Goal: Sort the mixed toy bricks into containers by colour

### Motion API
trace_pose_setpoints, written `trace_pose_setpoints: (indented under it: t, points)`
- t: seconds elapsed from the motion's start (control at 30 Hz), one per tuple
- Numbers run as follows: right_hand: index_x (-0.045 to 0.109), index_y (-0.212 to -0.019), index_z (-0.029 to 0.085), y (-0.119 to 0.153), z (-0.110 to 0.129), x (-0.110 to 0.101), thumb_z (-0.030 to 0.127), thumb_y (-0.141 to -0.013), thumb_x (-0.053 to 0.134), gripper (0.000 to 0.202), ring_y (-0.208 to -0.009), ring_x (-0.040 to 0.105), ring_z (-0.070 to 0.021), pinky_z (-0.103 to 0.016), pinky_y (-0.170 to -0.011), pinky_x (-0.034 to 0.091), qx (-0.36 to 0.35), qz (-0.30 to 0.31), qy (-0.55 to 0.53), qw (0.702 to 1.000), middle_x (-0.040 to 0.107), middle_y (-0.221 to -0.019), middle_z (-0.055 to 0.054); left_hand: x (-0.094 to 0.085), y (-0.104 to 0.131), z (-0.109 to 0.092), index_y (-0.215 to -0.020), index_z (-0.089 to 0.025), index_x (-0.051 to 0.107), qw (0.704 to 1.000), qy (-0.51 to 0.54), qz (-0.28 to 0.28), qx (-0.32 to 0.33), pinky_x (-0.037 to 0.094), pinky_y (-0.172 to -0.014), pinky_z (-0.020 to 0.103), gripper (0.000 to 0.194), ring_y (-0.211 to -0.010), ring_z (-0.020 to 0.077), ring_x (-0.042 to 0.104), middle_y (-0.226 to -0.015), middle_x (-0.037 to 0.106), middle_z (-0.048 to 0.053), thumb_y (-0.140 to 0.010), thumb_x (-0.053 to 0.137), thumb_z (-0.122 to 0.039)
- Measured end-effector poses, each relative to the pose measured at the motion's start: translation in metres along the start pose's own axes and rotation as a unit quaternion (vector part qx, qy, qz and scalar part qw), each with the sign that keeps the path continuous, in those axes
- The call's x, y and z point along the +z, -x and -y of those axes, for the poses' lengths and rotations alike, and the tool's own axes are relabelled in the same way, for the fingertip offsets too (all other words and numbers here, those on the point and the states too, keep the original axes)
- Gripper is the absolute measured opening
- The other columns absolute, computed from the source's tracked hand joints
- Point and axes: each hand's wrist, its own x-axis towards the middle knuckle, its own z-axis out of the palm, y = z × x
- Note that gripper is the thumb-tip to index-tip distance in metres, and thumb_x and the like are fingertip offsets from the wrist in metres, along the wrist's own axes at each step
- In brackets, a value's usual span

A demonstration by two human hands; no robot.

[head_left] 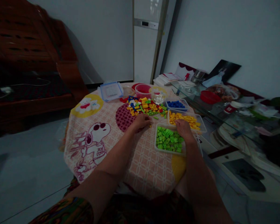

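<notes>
My left hand (142, 121) is closed in front of the mixed pile of toy bricks (147, 106), with a small yellow toy brick (150, 126) at its fingertips. Over the near edge of a clear tray of yellow bricks (184, 119) is my right hand (183, 128), its fingers drawn together and pointing down. Whatever those fingers hold, if anything, is hidden. Just below it sits a tray of green bricks (169, 140). Farther back are a container of blue bricks (176, 104) and a small heap of white bricks (158, 99).
A round table with a patterned cloth (144, 165) carries everything. At its back lie a blue-rimmed lid (111, 91) and a pink round tub (143, 90). Close on the right stands a cluttered glass-topped table (200, 107) with a red bowl (210, 97). A wooden bench (67, 71) is at left.
</notes>
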Motion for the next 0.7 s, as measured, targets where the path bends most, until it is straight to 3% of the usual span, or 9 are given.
trace_pose_setpoints:
  t: [0.2,0.33,0.53,0.63,0.7]
  points:
    - [0.078,-0.102,0.016,0.000,0.001,-0.003,0.017,-0.099,0.038,0.040,-0.099,0.067,-0.0244,-0.032,-0.090,0.045,-0.005,0.006,0.002,1.000,0.077,-0.106,-0.014,0.028,-0.016,-0.019,-0.089,-0.014,0.078,0.983,0.182,-0.005,-0.003,0.046,-0.058,0.020,0.016,-0.054,0.0105,0.058,-0.060,0.066,-0.003,-0.079,0.068,-0.021]
    - [0.078,-0.099,0.016,-0.001,0.001,-0.004,0.018,-0.098,0.039,0.039,-0.097,0.067,-0.0244,-0.032,-0.088,0.045,0.001,0.011,-0.003,1.000,0.077,-0.103,-0.013,0.042,-0.034,-0.041,-0.094,-0.012,0.078,0.968,0.251,-0.017,0.026,0.049,-0.060,0.020,0.020,-0.057,0.0099,0.061,-0.063,0.068,-0.002,-0.075,0.069,-0.012]
    - [0.077,-0.097,0.014,-0.001,0.003,-0.006,0.017,-0.097,0.040,0.038,-0.096,0.066,-0.0251,-0.033,-0.086,0.044,0.000,0.005,-0.013,1.000,0.077,-0.104,-0.015,0.050,-0.051,-0.076,-0.108,-0.012,0.079,0.974,0.211,0.027,0.076,0.057,-0.071,0.025,0.031,-0.069,0.0124,0.069,-0.086,0.078,0.002,-0.079,0.068,-0.010]
    - [0.077,-0.095,0.016,0.000,0.002,-0.006,0.017,-0.097,0.041,0.036,-0.093,0.065,-0.0244,-0.032,-0.084,0.043,-0.007,-0.009,-0.019,1.000,0.077,-0.100,-0.014,0.050,-0.051,-0.080,-0.113,-0.013,0.078,0.977,0.183,0.035,0.102,0.059,-0.077,0.028,0.033,-0.076,0.0136,0.071,-0.099,0.079,0.005,-0.084,0.065,-0.011]
    - [0.077,-0.092,0.017,0.000,0.002,-0.006,0.017,-0.096,0.041,0.036,-0.092,0.065,-0.0238,-0.031,-0.083,0.043,-0.007,-0.009,-0.019,1.000,0.077,-0.098,-0.013,0.048,-0.049,-0.077,-0.117,-0.013,0.077,0.985,0.146,0.011,0.094,0.060,-0.083,0.030,0.033,-0.083,0.0155,0.073,-0.104,0.079,0.007,-0.087,0.062,-0.012]
